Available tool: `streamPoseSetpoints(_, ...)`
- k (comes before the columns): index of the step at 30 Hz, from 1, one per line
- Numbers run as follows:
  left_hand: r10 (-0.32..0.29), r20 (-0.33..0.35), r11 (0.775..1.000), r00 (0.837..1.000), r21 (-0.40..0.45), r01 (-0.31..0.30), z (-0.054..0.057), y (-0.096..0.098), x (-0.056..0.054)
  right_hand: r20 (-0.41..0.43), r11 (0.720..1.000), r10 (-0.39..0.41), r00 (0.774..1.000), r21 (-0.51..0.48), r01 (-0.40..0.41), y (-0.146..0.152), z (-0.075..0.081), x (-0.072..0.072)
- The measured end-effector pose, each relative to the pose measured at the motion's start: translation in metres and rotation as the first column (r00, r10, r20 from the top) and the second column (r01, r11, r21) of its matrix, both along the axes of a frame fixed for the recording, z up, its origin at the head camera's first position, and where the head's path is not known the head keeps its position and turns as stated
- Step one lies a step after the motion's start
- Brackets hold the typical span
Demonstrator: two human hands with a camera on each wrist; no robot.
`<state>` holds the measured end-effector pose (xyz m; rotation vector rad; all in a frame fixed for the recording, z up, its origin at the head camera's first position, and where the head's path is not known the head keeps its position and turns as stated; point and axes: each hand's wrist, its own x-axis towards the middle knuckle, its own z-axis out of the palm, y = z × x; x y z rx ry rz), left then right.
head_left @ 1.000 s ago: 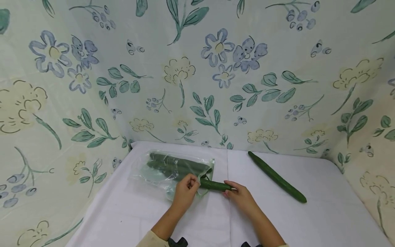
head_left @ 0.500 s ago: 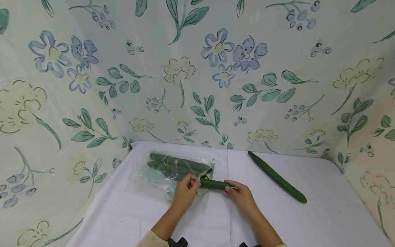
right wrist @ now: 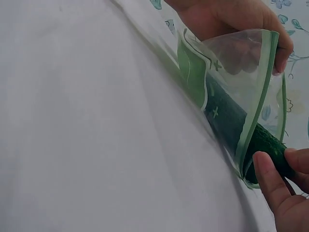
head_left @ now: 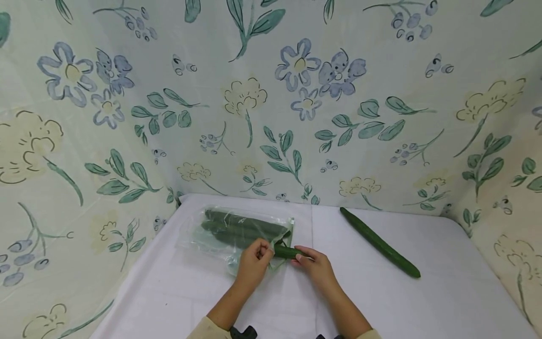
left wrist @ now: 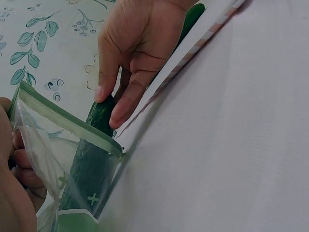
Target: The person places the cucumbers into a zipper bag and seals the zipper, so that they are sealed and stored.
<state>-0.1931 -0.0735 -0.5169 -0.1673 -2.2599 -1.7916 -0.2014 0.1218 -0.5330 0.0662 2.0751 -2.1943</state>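
A clear plastic zip bag [head_left: 199,238] with a green zip edge lies on the white-covered table, holding several cucumbers [head_left: 245,226]. My left hand [head_left: 254,261] pinches the bag's mouth and keeps it raised. Partly inside the mouth is another cucumber [head_left: 285,252]; my right hand [head_left: 317,268] grips its outer end between thumb and fingers. In the right wrist view most of this cucumber [right wrist: 227,113] shows through the clear plastic, and the right fingertips [right wrist: 265,166] are right by the zip edge. From the left wrist view, the right hand [left wrist: 140,53] reaches down onto the cucumber's end.
One loose cucumber [head_left: 381,242] lies slanting on the right side of the white tablecloth [head_left: 432,301]. A floral curtain [head_left: 271,103] hangs behind the table and along both sides.
My right hand has moved left toward the bag, and the cucumber it grips has slid deeper in, with less of it sticking out. The left hand keeps its place.
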Motion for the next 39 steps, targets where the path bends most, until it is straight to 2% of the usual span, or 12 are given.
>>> streamPoseSetpoints(4, -0.024, -0.010, 1.000, 1.000, 0.015, 0.025, -0.003, -0.003, -0.001, -0.010, 0.998, 0.041, 0.999, -0.051, -0.042, -0.007, 0.000, -0.001)
streamPoseSetpoints(13, 0.015, -0.006, 1.000, 1.000, 0.010, -0.015, -0.003, 0.000, -0.001, 0.010, 0.992, 0.126, 0.992, -0.016, -0.126, -0.002, 0.001, 0.000)
streamPoseSetpoints(18, -0.007, 0.000, 1.000, 1.000, 0.007, 0.007, -0.004, -0.001, -0.001, 0.029, 0.992, 0.124, 0.992, -0.040, -0.123, 0.002, -0.001, -0.002)
streamPoseSetpoints(24, -0.022, -0.021, 1.000, 1.000, -0.021, 0.021, -0.005, -0.003, -0.002, 0.003, 0.994, 0.104, 0.995, -0.025, -0.104, -0.001, -0.002, -0.006)
streamPoseSetpoints(30, -0.030, -0.015, 0.999, 0.999, -0.016, 0.030, -0.004, -0.003, -0.003, -0.030, 0.996, 0.084, 0.996, -0.039, -0.085, -0.008, -0.006, -0.013)
streamPoseSetpoints(36, -0.003, 0.012, 1.000, 1.000, -0.013, 0.003, -0.003, 0.000, -0.002, -0.045, 0.995, 0.099, 0.994, 0.032, -0.098, -0.017, -0.009, -0.019)
streamPoseSetpoints(39, 0.018, 0.022, 1.000, 1.000, -0.020, -0.017, 0.002, 0.003, 0.000, -0.041, 0.993, 0.087, 0.995, 0.084, -0.084, -0.020, -0.009, -0.021)
